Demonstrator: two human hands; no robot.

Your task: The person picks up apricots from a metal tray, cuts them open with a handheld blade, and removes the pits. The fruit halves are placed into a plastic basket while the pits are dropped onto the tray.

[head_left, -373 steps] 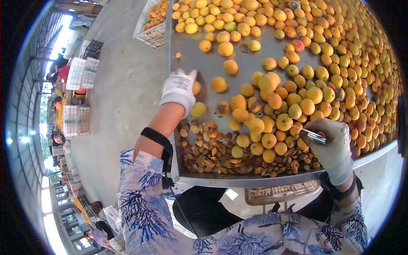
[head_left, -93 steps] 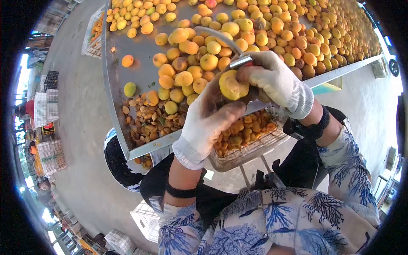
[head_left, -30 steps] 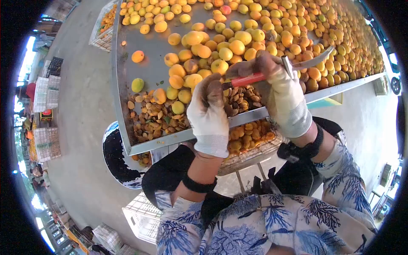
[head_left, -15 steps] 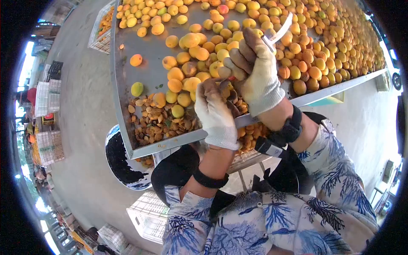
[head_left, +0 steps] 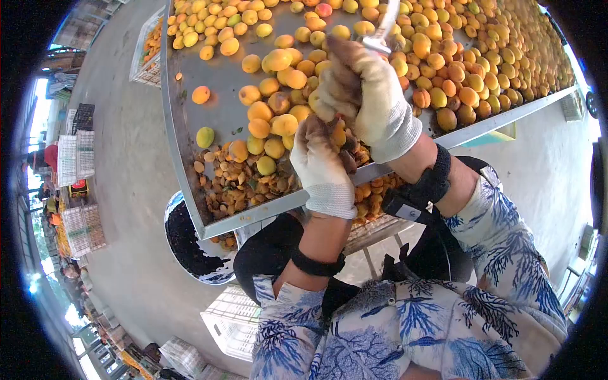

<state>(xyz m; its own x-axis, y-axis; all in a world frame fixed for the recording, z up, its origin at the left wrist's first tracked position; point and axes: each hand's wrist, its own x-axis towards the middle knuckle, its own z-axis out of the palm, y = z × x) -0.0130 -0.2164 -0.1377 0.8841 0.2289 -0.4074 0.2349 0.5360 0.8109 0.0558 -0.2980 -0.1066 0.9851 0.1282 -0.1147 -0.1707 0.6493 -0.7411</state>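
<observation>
My right hand (head_left: 370, 95), in a stained white glove, is closed around the handle of a curved knife. The knife's pale blade (head_left: 389, 22) points up and away from me, slightly blurred; the handle is hidden in my fist. Just beside it, my gloved left hand (head_left: 316, 155) is closed in a pinch, with an orange apricot (head_left: 339, 134) at its fingertips, mostly hidden between the two hands. Both hands are above the near edge of a metal tray (head_left: 190, 126). Whole apricots (head_left: 278, 95) lie beyond them, and a heap of apricot pits (head_left: 231, 180) lies to the left.
Many more apricots (head_left: 494, 69) cover the tray's right side. Below the tray edge is a crate of orange fruit pieces (head_left: 373, 197). A basin with a dark inside (head_left: 190, 237) and a white plastic crate (head_left: 231, 323) stand on the floor at left. Stacked crates (head_left: 76, 158) line the far left.
My right hand has moved left, closer to my left hand, and its knife has swung to a more upright angle. The left hand stays nearly in place. The view has shifted slightly.
</observation>
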